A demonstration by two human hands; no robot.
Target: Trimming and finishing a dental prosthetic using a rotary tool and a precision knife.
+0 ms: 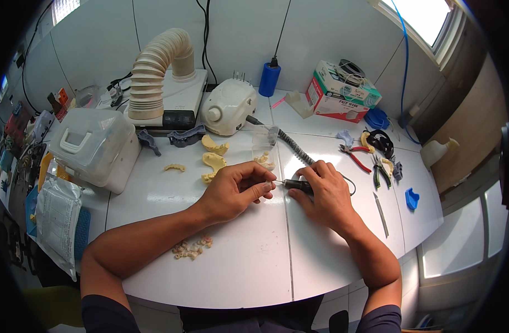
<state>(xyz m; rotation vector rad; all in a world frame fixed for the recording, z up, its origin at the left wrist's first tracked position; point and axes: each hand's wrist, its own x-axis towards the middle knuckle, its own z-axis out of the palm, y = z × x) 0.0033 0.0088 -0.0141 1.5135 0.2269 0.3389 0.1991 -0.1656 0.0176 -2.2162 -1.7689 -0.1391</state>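
My left hand is closed in a pinch in the middle of the table. Its fingertips hold something too small to make out. My right hand grips a black rotary handpiece, whose thin metal bur points left and reaches the left fingertips. A ribbed grey cord leads back toward a white control unit. Beyond my left hand lie yellow plaster dental models and a small row of teeth. Loose tooth-like pieces are heaped beside my left forearm.
A white machine with a ribbed duct stands at the back, a lidded plastic box at the left. To the right are red-handled pliers, dark-handled pliers, a metal blade-like tool, a blue piece and stacked boxes.
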